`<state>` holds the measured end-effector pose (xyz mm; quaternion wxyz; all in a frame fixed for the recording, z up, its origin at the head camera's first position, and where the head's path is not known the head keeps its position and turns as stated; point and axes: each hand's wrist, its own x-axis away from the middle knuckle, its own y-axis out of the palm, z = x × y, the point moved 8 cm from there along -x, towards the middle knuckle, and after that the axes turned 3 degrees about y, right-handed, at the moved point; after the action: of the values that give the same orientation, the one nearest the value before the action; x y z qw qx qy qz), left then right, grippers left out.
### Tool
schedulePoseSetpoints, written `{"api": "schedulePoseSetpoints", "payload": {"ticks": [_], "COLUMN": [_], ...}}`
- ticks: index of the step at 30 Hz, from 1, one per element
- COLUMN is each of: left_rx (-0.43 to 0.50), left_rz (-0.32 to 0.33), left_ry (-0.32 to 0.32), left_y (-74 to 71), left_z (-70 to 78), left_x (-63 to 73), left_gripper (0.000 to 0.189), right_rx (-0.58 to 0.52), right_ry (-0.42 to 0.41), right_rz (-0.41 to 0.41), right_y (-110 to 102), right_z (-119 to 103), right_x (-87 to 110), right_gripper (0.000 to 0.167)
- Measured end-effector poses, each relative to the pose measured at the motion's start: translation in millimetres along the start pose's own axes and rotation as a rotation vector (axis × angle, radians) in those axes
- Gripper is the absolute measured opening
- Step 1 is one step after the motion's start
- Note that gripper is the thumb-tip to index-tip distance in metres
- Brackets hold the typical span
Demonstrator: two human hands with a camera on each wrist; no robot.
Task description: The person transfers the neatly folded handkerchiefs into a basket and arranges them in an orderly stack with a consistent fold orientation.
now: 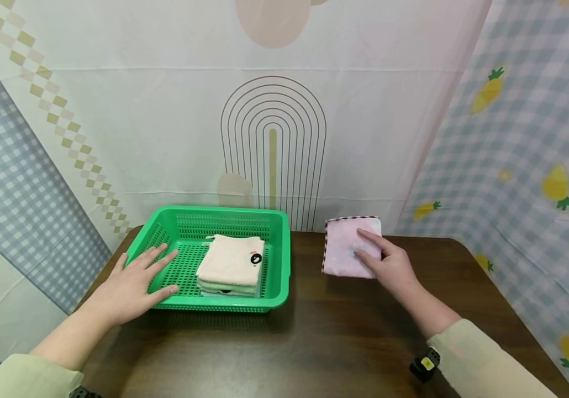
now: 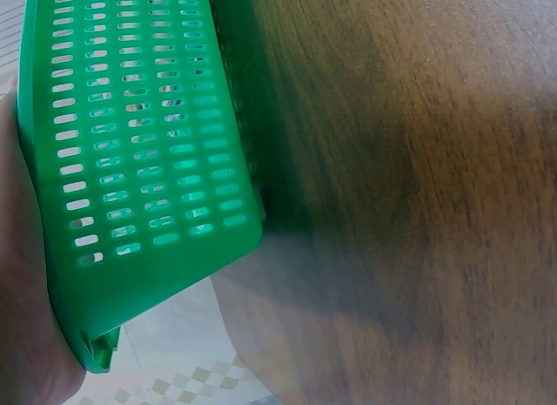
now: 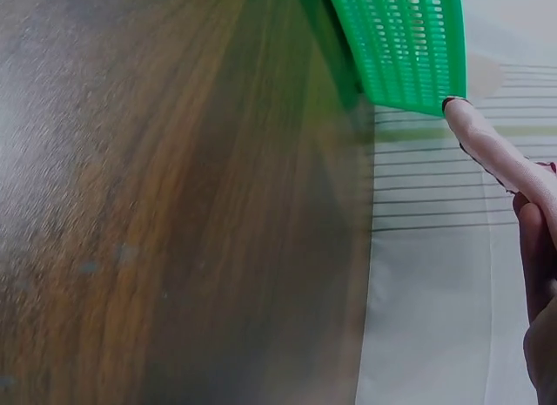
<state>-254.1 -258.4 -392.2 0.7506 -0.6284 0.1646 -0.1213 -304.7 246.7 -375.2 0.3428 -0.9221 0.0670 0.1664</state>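
Observation:
On the table's left side stands a green plastic basket (image 1: pixel 285 287) with slotted walls. Inside it lies a stack of folded small towels, a cream towel (image 1: pixel 230 260) with a black embroidered eye on top and a green one (image 1: pixel 235 288) beneath. My left hand (image 1: pixel 132 287) rests at the basket's left front rim, its fingers straight and spread over the inside. To the right of the basket, my right hand (image 1: pixel 389 262) holds a folded pink towel (image 1: pixel 344 249) with dark striped edging by its right side. In the right wrist view this towel (image 3: pixel 492 152) is raised above the tabletop.
The dark brown wooden table (image 1: pixel 314 342) runs back to a white printed curtain (image 1: pixel 175 121). Checked cloth hangs on both sides, with yellow fruit prints on the right cloth (image 1: pixel 523 166). A small black device (image 1: pixel 425 365) is strapped at the right wrist.

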Motion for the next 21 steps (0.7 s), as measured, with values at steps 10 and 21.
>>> {"api": "schedulePoseSetpoints", "payload": {"ticks": [10, 21], "left_rx": [0.004, 0.008], "left_rz": [-0.001, -0.004], "left_ry": [-0.004, -0.006], "left_y": [-0.7, -1.4], "left_z": [0.4, 1.3], "left_x": [0.7, 0.9], "left_gripper": [0.081, 0.079], "right_rx": [-0.07, -0.195], "right_ry": [-0.007, 0.054], "right_rz": [-0.006, -0.034], "right_y": [5.1, 15.5], "right_z": [-16.7, -27.8], "right_x": [-2.9, -9.6], "right_gripper": [0.046, 0.05]}}
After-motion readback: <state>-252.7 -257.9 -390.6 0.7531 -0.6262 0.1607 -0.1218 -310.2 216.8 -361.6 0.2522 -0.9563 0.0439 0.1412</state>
